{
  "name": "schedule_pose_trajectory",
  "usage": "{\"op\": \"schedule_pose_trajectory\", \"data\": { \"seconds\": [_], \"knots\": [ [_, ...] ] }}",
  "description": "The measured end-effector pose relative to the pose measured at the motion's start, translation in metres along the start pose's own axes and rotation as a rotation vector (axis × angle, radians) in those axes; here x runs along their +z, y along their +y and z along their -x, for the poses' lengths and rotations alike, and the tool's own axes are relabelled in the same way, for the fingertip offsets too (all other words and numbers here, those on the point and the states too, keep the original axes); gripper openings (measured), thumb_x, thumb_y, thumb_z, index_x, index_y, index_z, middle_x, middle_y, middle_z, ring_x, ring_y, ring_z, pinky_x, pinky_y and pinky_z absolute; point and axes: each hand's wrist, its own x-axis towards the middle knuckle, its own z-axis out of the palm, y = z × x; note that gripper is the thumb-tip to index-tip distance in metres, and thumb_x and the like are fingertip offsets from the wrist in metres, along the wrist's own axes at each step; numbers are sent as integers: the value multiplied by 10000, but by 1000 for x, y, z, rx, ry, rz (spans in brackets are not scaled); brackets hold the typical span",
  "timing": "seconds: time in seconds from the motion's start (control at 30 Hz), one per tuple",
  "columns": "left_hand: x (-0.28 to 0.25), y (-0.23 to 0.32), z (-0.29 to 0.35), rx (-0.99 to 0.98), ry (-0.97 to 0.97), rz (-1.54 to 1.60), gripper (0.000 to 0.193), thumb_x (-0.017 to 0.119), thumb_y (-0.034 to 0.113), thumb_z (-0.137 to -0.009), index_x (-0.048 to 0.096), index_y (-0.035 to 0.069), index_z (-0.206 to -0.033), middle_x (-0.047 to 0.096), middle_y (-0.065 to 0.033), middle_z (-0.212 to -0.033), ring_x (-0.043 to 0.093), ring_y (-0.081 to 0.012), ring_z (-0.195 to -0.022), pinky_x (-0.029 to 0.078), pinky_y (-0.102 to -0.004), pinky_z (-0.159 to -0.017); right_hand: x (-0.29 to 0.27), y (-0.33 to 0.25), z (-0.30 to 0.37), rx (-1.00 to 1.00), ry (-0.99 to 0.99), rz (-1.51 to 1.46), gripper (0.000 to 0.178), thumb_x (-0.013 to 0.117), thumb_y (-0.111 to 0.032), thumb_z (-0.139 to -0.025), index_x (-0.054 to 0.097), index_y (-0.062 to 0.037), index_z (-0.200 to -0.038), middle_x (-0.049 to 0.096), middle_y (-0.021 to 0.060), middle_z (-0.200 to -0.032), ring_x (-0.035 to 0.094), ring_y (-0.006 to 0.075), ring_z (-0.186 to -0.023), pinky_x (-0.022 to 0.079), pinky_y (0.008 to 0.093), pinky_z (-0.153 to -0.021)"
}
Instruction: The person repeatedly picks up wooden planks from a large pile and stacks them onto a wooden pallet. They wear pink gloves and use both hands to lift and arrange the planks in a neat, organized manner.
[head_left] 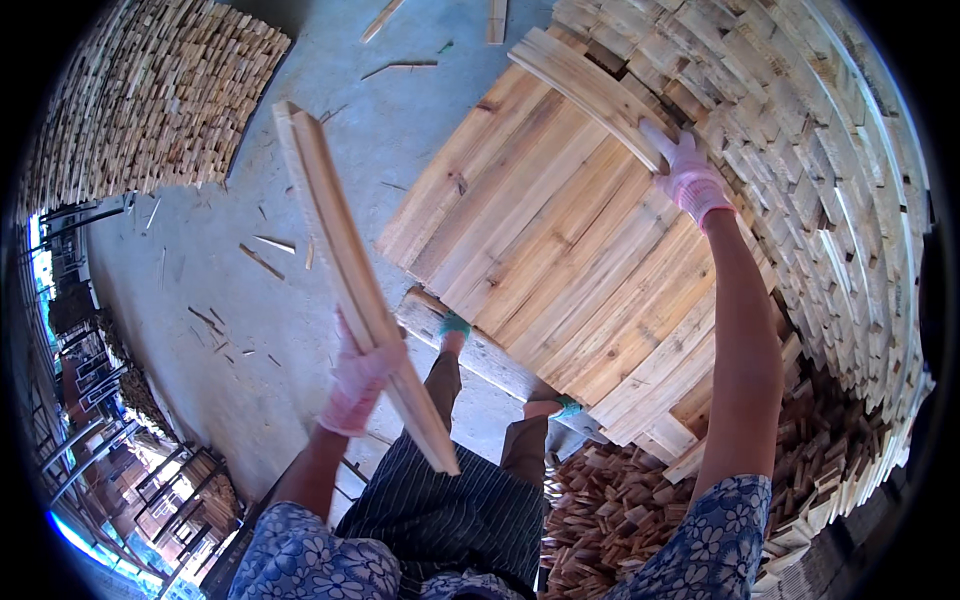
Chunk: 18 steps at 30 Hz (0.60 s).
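Observation:
My left hand point(362, 385), in a pinkish-white glove, is closed around a long wooden plank point(345, 240). A lengthwise seam or step runs along it, and I cannot tell whether it is one piece or two laid together. It slants upward above the floor. My right hand point(690, 178), gloved alike, has its fingers spread at the near end of another wooden board point(590, 90). This board rests on the far right edge of a layer of planks point(560, 240) laid side by side. The underside of my right hand is hidden.
A high stack of boards point(790, 130) rises close along the right. Another stack point(150, 100) stands far left. Many short wood pieces point(620, 510) are heaped at lower right. Wood scraps point(262, 262) lie on the grey floor point(190, 340). My feet are by a low timber point(490, 350).

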Motion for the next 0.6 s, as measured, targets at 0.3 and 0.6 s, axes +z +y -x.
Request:
{"op": "schedule_pose_trajectory", "data": {
  "seconds": [0.3, 0.6],
  "knots": [
    [191, -121, -6, -2, 302, -181, 1294, 837, 130, -810, -155, 135, -1642, 365, -268, -1540, 513, -333, -1321, 456, -392, -1105, -30, -58, 44, 7, 177, 213, 784, 712, -269, -942, 304, -411, -1596, 397, 157, -1573, 387, 409, -1436, 342, 521, -1166],
    [129, -73, 7, 362, -225, -1484, 1024, 827, 281, -754, 286, 219, -1621, 348, -255, -1525, 393, -453, -1405, 422, -525, -1094, 83, -139, 301, -64, -108, -253, 933, 830, -523, -736, 426, -259, -1535, 411, 214, -1487, 405, 441, -1362, 347, 589, -1105]
  ]
}}
